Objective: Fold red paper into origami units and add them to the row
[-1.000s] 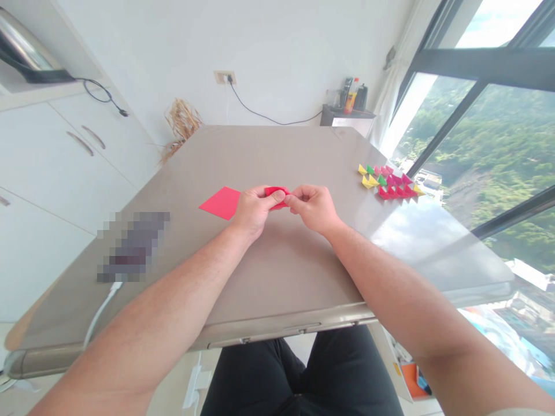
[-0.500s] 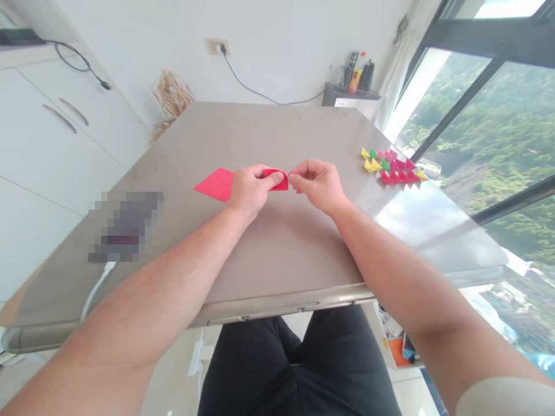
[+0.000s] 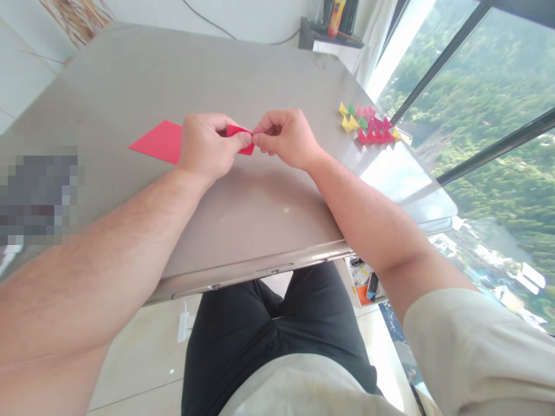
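Note:
My left hand (image 3: pixel 208 141) is closed around a small folded red paper (image 3: pixel 248 149), with the thumb pressed along its top. From the right, my right hand (image 3: pixel 288 137) pinches the paper's right edge between thumb and fingertips, close against the left thumb tip. Both hands are just above the table (image 3: pixel 269 231). A larger red paper sheet (image 3: pixel 158 140) with a pointed left end lies to the left, its right part hidden by my left hand. Whether it joins the folded piece I cannot tell.
Several small folded paper pieces (image 3: pixel 375 136) in yellow, green, pink and red stand in rows at the table's right side. A blurred-out dark object (image 3: pixel 41 190) with a white cable lies at the left. The window (image 3: pixel 489 86) is beyond the right edge.
The view has tilted down and shifted right, so everything sits higher and further left. My right fingertips now meet the folded paper's edge beside my left thumb.

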### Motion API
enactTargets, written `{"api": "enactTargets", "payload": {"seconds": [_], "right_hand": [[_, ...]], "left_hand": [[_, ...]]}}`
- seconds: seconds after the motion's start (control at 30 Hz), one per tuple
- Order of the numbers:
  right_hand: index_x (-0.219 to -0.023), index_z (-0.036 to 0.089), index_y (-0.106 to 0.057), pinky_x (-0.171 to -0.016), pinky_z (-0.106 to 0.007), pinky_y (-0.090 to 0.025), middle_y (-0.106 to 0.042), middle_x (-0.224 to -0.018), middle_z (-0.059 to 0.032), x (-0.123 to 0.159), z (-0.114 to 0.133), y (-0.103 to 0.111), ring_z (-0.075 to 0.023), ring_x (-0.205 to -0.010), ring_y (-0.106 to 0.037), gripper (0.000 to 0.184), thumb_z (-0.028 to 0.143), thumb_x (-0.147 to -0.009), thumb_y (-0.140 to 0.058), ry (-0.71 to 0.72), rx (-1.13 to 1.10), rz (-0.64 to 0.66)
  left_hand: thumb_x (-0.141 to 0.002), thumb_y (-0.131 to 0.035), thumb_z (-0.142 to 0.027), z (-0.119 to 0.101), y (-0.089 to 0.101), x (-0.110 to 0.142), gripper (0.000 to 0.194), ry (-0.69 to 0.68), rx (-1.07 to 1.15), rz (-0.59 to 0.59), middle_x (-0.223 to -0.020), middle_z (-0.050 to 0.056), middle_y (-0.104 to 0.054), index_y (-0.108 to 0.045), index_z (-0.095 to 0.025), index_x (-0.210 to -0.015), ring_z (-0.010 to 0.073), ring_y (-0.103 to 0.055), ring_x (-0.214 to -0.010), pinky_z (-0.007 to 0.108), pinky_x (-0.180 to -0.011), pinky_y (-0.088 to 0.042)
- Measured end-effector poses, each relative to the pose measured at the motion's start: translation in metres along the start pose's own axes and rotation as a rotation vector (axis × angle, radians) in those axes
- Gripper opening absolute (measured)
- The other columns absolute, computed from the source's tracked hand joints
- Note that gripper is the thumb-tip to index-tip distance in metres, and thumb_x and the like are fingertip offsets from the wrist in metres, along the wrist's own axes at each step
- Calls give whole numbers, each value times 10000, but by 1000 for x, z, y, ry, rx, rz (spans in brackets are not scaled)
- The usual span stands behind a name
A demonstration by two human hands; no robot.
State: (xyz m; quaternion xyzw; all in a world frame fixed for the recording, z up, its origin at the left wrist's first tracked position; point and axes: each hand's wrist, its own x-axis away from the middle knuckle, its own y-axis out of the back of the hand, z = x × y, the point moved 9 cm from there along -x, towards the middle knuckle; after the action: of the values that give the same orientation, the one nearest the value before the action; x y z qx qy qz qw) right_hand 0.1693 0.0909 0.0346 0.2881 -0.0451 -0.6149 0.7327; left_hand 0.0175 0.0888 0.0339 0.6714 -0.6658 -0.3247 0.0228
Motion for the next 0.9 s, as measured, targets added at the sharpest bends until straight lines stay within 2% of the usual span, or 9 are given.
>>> {"api": "enactTargets", "payload": {"seconds": [0.1, 0.2, 0.33, 0.43, 0.53, 0.67, 0.8, 0.9], "right_hand": [[-581, 152, -517, -597, -173, -389, -627, -578, 81, -1, 0, 1, -10, -706, -589, 390, 399, -879, -568, -12, 35, -8], [-608, 138, -532, -577, -159, -371, -628, -592, 97, 0, 4, 1, 11, -669, -573, 345, 369, -855, -598, 25, 65, 15], [-623, 127, -527, -582, -164, -384, -631, -613, 91, 0, 5, 0, 0, -627, -573, 362, 380, -877, -575, 54, 72, 26], [-683, 165, -592, -536, -169, -429, -629, -608, 66, -2, 3, 0, -51, -604, -588, 238, 300, -826, -728, 62, 25, 3], [-735, 176, -637, -517, -191, -450, -621, -609, 49, -3, 3, -2, -70, -582, -575, 145, 204, -816, -755, 81, -9, 7], [-743, 190, -641, -524, -208, -461, -627, -632, 40, -2, 7, -1, -86, -579, -568, 117, 138, -813, -718, 108, -29, -3], [-736, 228, -624, -531, -222, -470, -632, -654, 32, -1, 8, -1, -110, -599, -580, 130, 212, -808, -731, 106, 3, -4], [-748, 232, -622, -543, -224, -475, -628, -668, 29, -1, 8, -1, -113, -612, -590, 115, 237, -811, -718, 113, 15, -5]], "left_hand": [[-803, -738, -252, -2, 0, 1, 184, -11, -27, 7, -636, -49, -566, -762, -72, -832, 35, -458, -643, 272, -807, -460], [-792, -731, -255, -3, 0, 1, 209, -27, -43, 14, -646, -48, -572, -762, -55, -845, 39, -482, -657, 280, -802, -467], [-873, -558, -321, -4, -2, 1, 341, -65, -51, 29, -672, -44, -575, -762, -48, -869, 37, -543, -696, 278, -797, -432], [-812, -660, -275, -4, 0, 0, 215, -70, -17, -22, -635, -35, -591, -760, -86, -793, 36, -483, -625, 230, -677, -403], [-732, -753, -211, -3, 1, 0, 83, -54, 17, -57, -608, -14, -599, -744, -128, -733, 78, -450, -602, 259, -585, -376], [-759, -744, -210, -3, -2, 1, 86, -45, 33, -28, -644, 6, -618, -755, -125, -770, 95, -464, -622, 284, -630, -411], [-769, -749, -212, -2, -2, 1, 125, -50, 36, -27, -679, 12, -638, -765, -100, -824, 95, -478, -663, 321, -748, -466], [-776, -759, -232, -3, -3, 0, 149, -78, 22, -29, -674, -5, -634, -762, -91, -826, 78, -484, -662, 319, -761, -480]]}}
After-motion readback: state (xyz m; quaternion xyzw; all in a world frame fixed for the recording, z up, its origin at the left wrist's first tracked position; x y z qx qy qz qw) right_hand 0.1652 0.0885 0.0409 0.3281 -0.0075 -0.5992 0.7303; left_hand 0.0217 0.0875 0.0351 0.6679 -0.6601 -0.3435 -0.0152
